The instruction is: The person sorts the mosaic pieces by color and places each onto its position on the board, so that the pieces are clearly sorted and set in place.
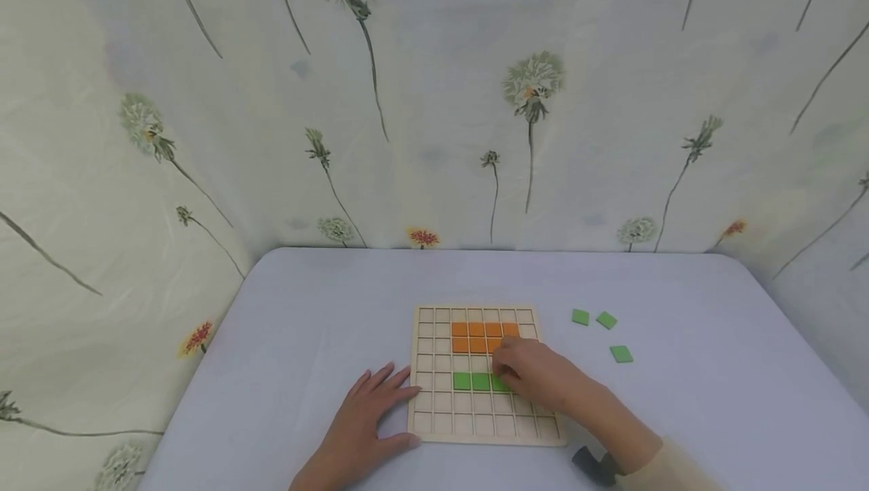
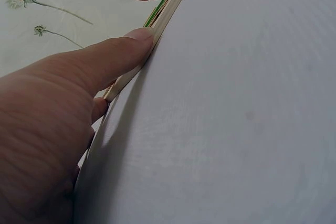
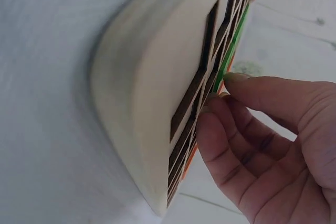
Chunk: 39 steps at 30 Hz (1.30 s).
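Pressing flat, spread left hand (image 1: 366, 419) steadies grid board (image 1: 434, 431) at its 9 o'clock edge; right hand (image 1: 536, 378) fingertips pinch green tile (image 1: 498, 384); three spare tiles (image 1: 600, 332) at 2 o'clock, bare table (image 1: 713, 400) around.

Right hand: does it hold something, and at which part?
The right hand sets its fingertips on a green tile in the wooden board, touching its top face; whether it grips the tile cannot be told.
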{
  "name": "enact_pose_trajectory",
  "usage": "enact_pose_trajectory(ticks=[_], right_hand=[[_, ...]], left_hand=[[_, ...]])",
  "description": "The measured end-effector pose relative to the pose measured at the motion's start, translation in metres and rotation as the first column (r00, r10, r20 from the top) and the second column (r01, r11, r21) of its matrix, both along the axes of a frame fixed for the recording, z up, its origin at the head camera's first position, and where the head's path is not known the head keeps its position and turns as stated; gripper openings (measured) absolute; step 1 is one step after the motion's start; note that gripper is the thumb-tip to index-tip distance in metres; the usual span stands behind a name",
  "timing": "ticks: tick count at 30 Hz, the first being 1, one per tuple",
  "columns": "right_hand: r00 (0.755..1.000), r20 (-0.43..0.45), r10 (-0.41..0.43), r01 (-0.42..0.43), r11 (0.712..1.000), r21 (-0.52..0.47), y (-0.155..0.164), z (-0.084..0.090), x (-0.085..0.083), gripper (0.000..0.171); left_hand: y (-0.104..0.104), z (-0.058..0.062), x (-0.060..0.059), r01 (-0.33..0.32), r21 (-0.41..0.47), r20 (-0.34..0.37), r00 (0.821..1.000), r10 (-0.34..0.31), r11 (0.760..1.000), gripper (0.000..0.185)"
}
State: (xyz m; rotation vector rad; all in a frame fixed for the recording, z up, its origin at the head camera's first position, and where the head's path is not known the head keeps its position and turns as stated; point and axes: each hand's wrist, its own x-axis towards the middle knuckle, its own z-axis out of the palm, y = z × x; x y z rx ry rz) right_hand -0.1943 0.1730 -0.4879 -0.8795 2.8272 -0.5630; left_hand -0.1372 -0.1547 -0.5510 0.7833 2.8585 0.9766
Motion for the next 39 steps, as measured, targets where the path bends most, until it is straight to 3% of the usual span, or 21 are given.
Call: enact_pose_trajectory(ticks=[14,21,29,39], right_hand=[[0.998,0.023,-0.051,0.051,0.999,0.018,0.002,0.004,0.002,0.015],[0.996,-0.002,-0.094,0.094,0.995,0.032,0.010,0.002,-0.003,0.004],[0.983,0.003,-0.181,0.181,0.982,0.056,0.027,0.008,-0.004,0.008],[0.980,-0.049,-0.193,0.195,0.979,0.055,0.065,0.017,-0.002,0.016]], left_hand=[[0.001,0.000,0.000,-0.017,-0.003,0.034,0.999,0.017,1.000,0.068],[0.000,-0.003,0.000,0.001,0.019,-0.058,0.998,0.000,1.000,0.067],[0.001,-0.002,0.000,-0.001,0.019,-0.055,0.998,0.002,1.000,0.066],[0.001,0.001,0.001,-0.006,-0.004,-0.027,1.000,0.006,1.000,0.066]])
